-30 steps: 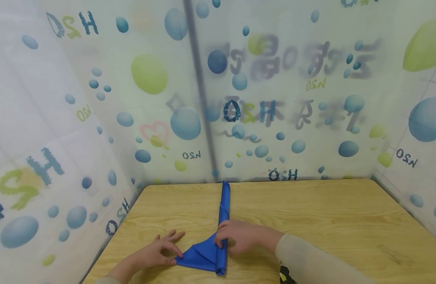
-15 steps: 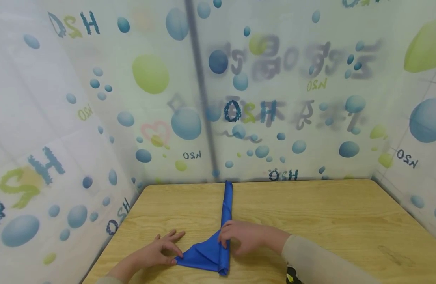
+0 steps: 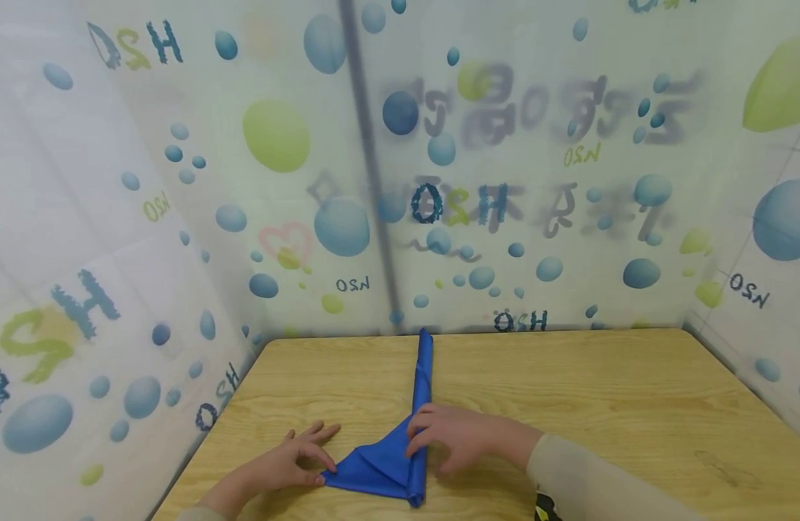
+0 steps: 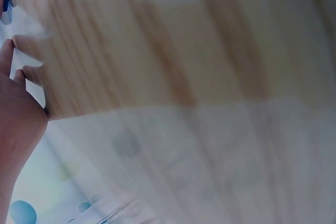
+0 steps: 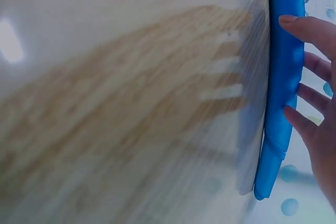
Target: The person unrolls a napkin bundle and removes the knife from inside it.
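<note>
A shiny blue cloth [image 3: 380, 463] lies on the table, partly wound into a long narrow roll [image 3: 424, 387] that points toward the back wall. From the roll's near end a flat, creased triangular flap spreads left. My left hand [image 3: 283, 461] pinches the flap's left corner between thumb and index finger, the other fingers stretched out. Over the near half of the roll, my right hand [image 3: 461, 438] curls its fingers. The right wrist view shows thumb and fingertips on the blue roll [image 5: 283, 77]. Only part of the left hand [image 4: 21, 114] shows in the left wrist view.
The wood-grain table [image 3: 569, 391] reaches back to a pale curtain [image 3: 524, 289] printed with bubbles and letters. Curtain panels also stand along the left and right sides. The roll's far end reaches the table's back edge.
The right hand and the roll have shifted slightly to the right, and the flat flap between the hands has become wider. The left hand has stayed at the corner.
</note>
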Demonstrator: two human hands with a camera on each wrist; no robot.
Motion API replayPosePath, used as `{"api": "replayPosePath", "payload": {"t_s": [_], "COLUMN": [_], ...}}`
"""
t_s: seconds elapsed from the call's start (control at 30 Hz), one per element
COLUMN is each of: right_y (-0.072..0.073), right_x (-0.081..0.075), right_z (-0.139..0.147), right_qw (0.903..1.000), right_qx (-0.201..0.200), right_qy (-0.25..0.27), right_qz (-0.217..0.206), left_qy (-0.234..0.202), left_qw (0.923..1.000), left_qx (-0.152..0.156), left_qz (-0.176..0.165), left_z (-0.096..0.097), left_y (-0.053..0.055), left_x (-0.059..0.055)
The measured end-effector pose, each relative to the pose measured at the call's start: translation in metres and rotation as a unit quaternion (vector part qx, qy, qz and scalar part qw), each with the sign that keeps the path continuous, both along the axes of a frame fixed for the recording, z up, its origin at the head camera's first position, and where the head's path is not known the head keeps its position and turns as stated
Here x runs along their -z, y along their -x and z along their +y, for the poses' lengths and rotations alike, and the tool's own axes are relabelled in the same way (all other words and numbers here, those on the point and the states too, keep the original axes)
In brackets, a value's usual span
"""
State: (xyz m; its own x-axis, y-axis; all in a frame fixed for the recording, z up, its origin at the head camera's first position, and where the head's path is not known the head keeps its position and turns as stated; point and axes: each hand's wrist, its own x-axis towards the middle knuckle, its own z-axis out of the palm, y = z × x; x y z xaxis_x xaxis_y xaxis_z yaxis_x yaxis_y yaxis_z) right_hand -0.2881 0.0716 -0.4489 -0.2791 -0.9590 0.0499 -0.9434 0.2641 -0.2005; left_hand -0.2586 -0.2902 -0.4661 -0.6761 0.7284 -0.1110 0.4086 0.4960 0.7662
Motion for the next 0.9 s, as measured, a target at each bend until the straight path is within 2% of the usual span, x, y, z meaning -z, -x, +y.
{"api": "replayPosePath", "payload": {"t_s": [0.2,0.5,0.73,0.83,0.9], "right_y": [-0.004,-0.004,-0.006,-0.007,-0.007], "right_x": [-0.003,0.004,0.002,0.002,0.003], "right_z": [0.005,0.013,0.019,0.022,0.024], "right_qw": [1.0000,0.9997,0.9984,0.9988,0.9996], "right_qx": [0.002,0.015,0.005,0.002,0.002], "right_qy": [-0.002,-0.007,-0.016,-0.017,-0.020], "right_qz": [0.007,0.019,0.054,0.047,0.021], "left_qy": [0.000,0.003,0.010,0.012,0.012], "left_qw": [1.0000,1.0000,0.9999,0.9999,0.9999], "left_qx": [0.000,-0.001,-0.003,-0.002,-0.002], "left_qz": [-0.003,-0.006,-0.003,-0.001,0.000], "left_z": [0.000,0.000,-0.002,-0.001,0.000], "left_y": [0.000,-0.001,0.001,0.001,0.001], "left_x": [0.001,0.001,0.002,0.002,0.002]}}
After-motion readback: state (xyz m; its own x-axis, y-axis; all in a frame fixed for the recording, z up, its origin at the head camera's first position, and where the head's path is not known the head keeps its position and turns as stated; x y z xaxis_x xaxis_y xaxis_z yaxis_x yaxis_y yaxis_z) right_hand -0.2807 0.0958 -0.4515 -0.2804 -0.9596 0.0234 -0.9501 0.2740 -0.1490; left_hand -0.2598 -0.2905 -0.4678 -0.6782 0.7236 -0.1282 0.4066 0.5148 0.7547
